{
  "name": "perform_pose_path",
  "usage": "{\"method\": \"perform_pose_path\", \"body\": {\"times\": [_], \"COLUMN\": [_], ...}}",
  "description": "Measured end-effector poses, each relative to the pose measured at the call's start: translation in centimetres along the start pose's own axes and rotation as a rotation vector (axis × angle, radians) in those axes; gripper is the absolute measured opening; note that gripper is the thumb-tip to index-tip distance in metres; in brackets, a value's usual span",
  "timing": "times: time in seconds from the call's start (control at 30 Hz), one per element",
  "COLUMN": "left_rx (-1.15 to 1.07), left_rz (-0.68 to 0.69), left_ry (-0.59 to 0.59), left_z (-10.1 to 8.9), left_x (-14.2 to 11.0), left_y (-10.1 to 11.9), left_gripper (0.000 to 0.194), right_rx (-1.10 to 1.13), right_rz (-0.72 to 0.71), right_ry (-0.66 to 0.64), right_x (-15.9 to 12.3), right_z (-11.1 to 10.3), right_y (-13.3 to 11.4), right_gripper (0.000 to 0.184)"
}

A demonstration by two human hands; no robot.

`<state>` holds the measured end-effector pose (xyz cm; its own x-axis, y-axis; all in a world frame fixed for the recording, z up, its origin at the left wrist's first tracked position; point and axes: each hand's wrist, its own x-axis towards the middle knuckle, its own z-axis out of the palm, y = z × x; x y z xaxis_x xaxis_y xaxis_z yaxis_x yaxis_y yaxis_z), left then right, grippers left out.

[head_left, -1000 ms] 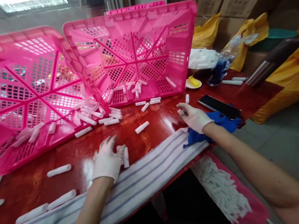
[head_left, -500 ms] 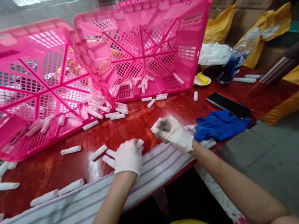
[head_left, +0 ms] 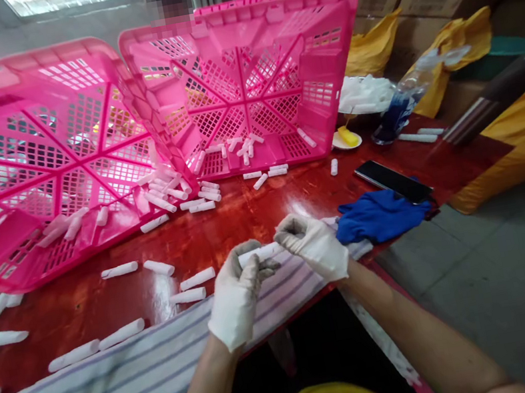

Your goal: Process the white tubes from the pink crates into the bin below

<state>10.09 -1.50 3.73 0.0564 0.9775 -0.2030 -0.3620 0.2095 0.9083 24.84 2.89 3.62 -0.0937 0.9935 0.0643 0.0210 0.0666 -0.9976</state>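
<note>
Both hands wear white gloves with greyish, soiled fingers. A short white tube (head_left: 258, 253) lies nearly level across them, above the striped towel (head_left: 174, 361). My left hand (head_left: 236, 292) is turned partly palm up, its fingers and thumb closed round the tube's left part. At the tube's right end, the fingertips of my right hand (head_left: 309, 246) are pinched together and hide that end. Several loose white tubes (head_left: 198, 278) lie on the red table to the left of my left hand.
Two pink plastic baskets (head_left: 245, 100) stand tipped on their sides at the back, with white tubes inside. On the right lie a blue cloth (head_left: 381, 215), a phone (head_left: 392, 180) and a small dish (head_left: 353, 140). Behind them is a bottle (head_left: 392, 111). A person is partly visible beyond the baskets.
My left hand has turned over from palm down and moved right, bringing a tube to my right hand. Loose tubes beside it have shifted. The view has swung slightly right.
</note>
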Motion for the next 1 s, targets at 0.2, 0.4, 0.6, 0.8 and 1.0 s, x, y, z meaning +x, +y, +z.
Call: {"method": "perform_pose_path", "body": {"times": [0.2, 0.4, 0.6, 0.8, 1.0], "left_rx": [0.171, 0.084, 0.076, -0.074, 0.185], "left_rz": [0.148, 0.095, 0.136, -0.048, -0.237], "left_ry": [0.069, 0.144, 0.141, -0.027, -0.345], "left_z": [0.7, 0.0, 1.3, 1.8, 2.2], "left_x": [0.2, 0.6, -0.2, -0.4, -2.1], "left_y": [-2.3, -2.7, -2.4, -1.5, -0.7], "left_gripper": [0.031, 0.036, 0.035, 0.033, 0.045], "right_rx": [0.062, 0.146, 0.200, -0.029, -0.136], "right_rz": [-0.005, -0.056, -0.060, -0.226, -0.242], "right_ry": [-0.166, 0.075, 0.323, 0.131, 0.008], "right_x": [-0.5, -1.3, -2.2, -2.6, -5.1], "right_z": [-0.2, -0.3, 0.4, -0.3, -3.6], "right_y": [-0.2, 1.1, 1.1, 1.2, -0.4], "right_gripper": [0.039, 0.028, 0.027, 0.015, 0.014]}}
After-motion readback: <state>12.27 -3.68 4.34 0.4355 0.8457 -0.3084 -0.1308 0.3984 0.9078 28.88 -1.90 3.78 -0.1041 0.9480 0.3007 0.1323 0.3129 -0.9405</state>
